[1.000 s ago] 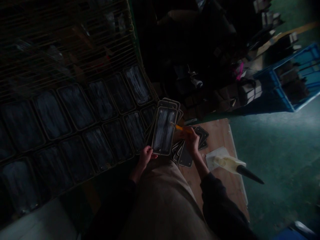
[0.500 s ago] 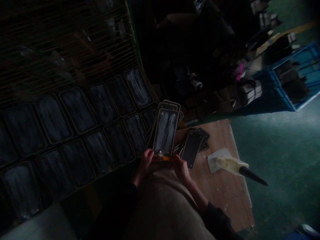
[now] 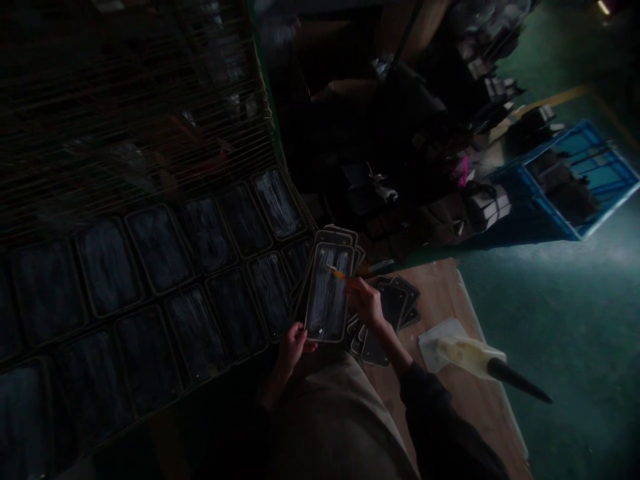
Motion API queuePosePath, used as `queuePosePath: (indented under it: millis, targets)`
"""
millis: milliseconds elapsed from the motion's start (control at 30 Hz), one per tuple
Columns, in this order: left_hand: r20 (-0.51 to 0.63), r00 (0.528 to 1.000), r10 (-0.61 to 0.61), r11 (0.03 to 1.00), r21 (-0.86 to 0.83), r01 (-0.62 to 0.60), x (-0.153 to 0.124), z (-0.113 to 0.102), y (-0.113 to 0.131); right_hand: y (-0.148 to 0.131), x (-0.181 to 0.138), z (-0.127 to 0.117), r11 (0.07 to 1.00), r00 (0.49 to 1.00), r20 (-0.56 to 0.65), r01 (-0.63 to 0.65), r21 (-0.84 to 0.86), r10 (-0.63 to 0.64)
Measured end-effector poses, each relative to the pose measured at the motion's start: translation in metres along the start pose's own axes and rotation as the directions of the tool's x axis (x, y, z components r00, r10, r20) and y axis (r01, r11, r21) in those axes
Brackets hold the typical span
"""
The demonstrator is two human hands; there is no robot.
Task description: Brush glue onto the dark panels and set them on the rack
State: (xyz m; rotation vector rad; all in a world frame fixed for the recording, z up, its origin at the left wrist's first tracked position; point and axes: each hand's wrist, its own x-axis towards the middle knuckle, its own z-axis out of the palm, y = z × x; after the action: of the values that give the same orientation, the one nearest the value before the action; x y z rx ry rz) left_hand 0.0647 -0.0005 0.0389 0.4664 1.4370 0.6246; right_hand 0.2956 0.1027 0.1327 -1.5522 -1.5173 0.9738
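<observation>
My left hand (image 3: 294, 345) grips the lower edge of a dark rectangular panel (image 3: 327, 297) with a pale frame and white smeared streaks, holding it upright above my lap. My right hand (image 3: 369, 303) holds a small orange brush (image 3: 341, 275) whose tip touches the upper part of that panel. Behind the held panel stand a few more of the same kind. A fan of dark panels (image 3: 385, 313) lies on the wooden board (image 3: 450, 293) just right of my right hand.
A wire rack (image 3: 150, 280) on the left carries several smeared panels in rows. A pale glue bottle with a black nozzle (image 3: 480, 363) lies on a white sheet on the board. A blue crate (image 3: 575, 180) and dark clutter stand on the green floor beyond.
My right hand rose from the panel's bottom edge to its top, brush tip on the surface again. The view shifted downward slightly.
</observation>
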Motion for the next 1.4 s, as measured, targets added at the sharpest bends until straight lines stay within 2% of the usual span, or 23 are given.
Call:
queuePosePath:
  millis: [167, 233, 367, 433, 500, 633, 733, 967, 1067, 1167, 1267, 1333, 1400]
  targets:
    - [-0.003, 1.0, -0.01, 1.0, -0.025, 0.01, 0.002, 0.002, -0.001, 0.01, 0.018, -0.01, 0.991, 0.98, -0.196, 0.01, -0.136, -0.036]
    - [-0.003, 1.0, -0.004, 0.999, -0.032, 0.004, 0.004, 0.002, -0.003, 0.005, 0.018, -0.007, 0.988, 0.983, -0.171, 0.048, -0.148, -0.073]
    - [-0.007, 1.0, -0.005, 1.0, -0.02, 0.005, 0.004, 0.004, -0.004, -0.002, 0.026, 0.01, 0.983, 0.989, 0.005, 0.147, -0.113, -0.147]
    - [-0.018, 1.0, -0.006, 1.0, -0.012, 0.006, 0.003, 0.005, -0.002, 0.003, 0.033, 0.013, 0.978, 0.985, 0.051, 0.172, -0.119, -0.167]
    - [-0.029, 1.0, -0.003, 1.0, -0.014, 0.003, 0.002, 0.005, 0.0, 0.011, 0.038, 0.011, 0.975, 0.986, 0.041, 0.169, -0.145, -0.164]
    - [-0.028, 1.0, -0.014, 1.0, -0.029, 0.013, 0.0, 0.007, 0.005, 0.022, 0.036, 0.0, 0.972, 0.992, -0.054, 0.099, -0.214, -0.113]
    - [-0.021, 0.999, -0.026, 0.999, -0.032, 0.026, -0.002, 0.008, 0.01, 0.02, 0.023, 0.003, 0.964, 0.996, -0.041, 0.061, -0.257, -0.074]
    - [-0.012, 0.999, -0.038, 0.999, 0.03, 0.039, -0.008, 0.006, 0.019, 0.0, -0.031, 0.04, 0.963, 0.98, 0.197, 0.09, -0.252, -0.04]
    - [0.006, 0.999, -0.046, 0.998, 0.047, 0.046, -0.007, 0.003, 0.02, -0.006, -0.056, 0.051, 0.965, 0.968, 0.25, 0.078, -0.252, -0.013]
    - [0.029, 0.997, -0.067, 0.996, 0.054, 0.066, -0.008, 0.002, 0.025, -0.013, -0.081, 0.057, 0.97, 0.964, 0.267, 0.062, -0.235, 0.003]
    - [0.051, 0.996, -0.069, 0.998, 0.003, 0.069, -0.014, 0.0, 0.03, -0.023, -0.109, 0.058, 0.98, 0.964, 0.257, -0.012, -0.201, 0.065]
    - [0.077, 0.995, -0.057, 0.997, -0.04, 0.06, -0.02, -0.001, 0.032, -0.031, -0.126, 0.054, 0.982, 0.967, 0.221, -0.095, -0.165, 0.13]
    - [0.113, 0.992, -0.05, 0.997, -0.061, 0.057, -0.025, -0.002, 0.036, -0.038, -0.138, 0.045, 0.977, 0.97, 0.136, -0.189, -0.101, 0.202]
